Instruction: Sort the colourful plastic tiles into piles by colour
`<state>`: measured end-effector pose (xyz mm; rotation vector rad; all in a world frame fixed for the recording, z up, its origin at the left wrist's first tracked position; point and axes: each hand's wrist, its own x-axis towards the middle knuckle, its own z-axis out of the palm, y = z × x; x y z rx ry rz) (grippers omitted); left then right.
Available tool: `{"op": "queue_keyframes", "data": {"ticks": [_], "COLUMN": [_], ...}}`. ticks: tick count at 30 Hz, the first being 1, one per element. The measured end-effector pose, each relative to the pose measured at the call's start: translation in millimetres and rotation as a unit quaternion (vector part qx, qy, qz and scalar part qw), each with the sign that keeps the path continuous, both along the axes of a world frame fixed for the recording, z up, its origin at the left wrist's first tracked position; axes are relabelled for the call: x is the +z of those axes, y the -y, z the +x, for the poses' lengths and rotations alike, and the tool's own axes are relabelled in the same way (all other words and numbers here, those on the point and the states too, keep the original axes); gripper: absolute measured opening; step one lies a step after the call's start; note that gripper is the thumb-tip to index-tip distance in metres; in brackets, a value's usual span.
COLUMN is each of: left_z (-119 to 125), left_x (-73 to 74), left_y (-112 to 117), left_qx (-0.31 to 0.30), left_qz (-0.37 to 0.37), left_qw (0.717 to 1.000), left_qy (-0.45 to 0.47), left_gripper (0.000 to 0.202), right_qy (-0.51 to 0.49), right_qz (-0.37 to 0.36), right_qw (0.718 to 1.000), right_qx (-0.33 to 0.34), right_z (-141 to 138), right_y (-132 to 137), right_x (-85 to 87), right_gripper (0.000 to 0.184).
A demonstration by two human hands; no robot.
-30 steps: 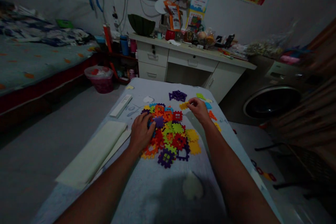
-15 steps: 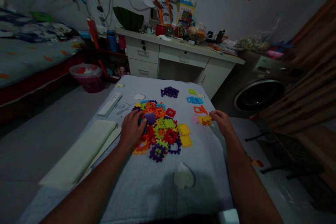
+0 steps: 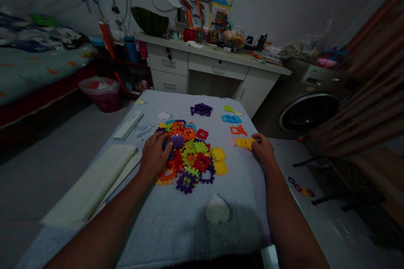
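A mixed heap of toothed plastic interlocking tiles [image 3: 200, 147] in red, orange, green, yellow, blue and purple lies on the cloth-covered table [image 3: 176, 222]. My left hand [image 3: 154, 153] rests at the heap's left edge, its thumb and fingers curled round a blue tile [image 3: 164, 144], partly hidden. Beside it is a purple tile [image 3: 176, 141]. To the right, my right hand [image 3: 263, 149] pinches the right end of a row of yellow tiles [image 3: 243, 143]; its fingertips are partly hidden. Behind those lie orange tiles [image 3: 238, 130], blue tiles [image 3: 232, 119] and a green tile [image 3: 229, 109].
Purple tiles [image 3: 201, 109] form a separate group at the table's far side. A long white box [image 3: 128, 125] and a folded pale sheet [image 3: 91, 185] lie along the left edge. Beyond stand a desk [image 3: 217, 65] and a washing machine [image 3: 309, 96]. Several tiles [image 3: 301, 189] are on the floor.
The view has shifted slightly. My right hand has curled in closer over the yellow tiles, which now look more evenly lined up. My left hand stays at the heap.
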<state>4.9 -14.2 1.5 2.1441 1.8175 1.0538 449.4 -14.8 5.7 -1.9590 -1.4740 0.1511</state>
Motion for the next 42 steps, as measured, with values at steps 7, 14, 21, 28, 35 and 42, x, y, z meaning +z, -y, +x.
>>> {"op": "queue_keyframes", "data": {"ticks": [7,14,21,28,35,42], "left_z": [0,-1,1,2,2,1], "left_x": [-2.1,-3.2,1.2,0.3,-0.5,-2.7], "left_y": [-1,-2,1,0,1,1], "left_qx": [0.0,0.001,0.001,0.0,0.002,0.008], "left_qz": [-0.001,-0.001,-0.01,-0.005,-0.002,-0.01], "left_qw": [1.0,1.0,1.0,1.0,1.0,1.0], "left_qy": [-0.004,-0.009,-0.006,-0.008,-0.004,-0.002], "left_gripper": [0.049,0.047,0.049,0.046,0.048,0.047], "right_qy": [0.055,0.14,0.15,0.145,0.13,0.125], "right_qz": [-0.04,-0.105,-0.098,-0.069,-0.06,-0.051], "right_qw": [0.998,0.984,0.98,0.98,0.978,0.976], "right_qx": [0.01,0.042,0.089,0.117,0.153,0.172], "right_z": [-2,-19,-30,-36,-34,-34], "right_y": [-1,4,2,1,0,5], "right_x": [-1.4,-0.4,-0.7,-0.8,-0.6,3.2], "right_gripper": [0.038,0.054,0.047,0.042,0.048,0.056]}}
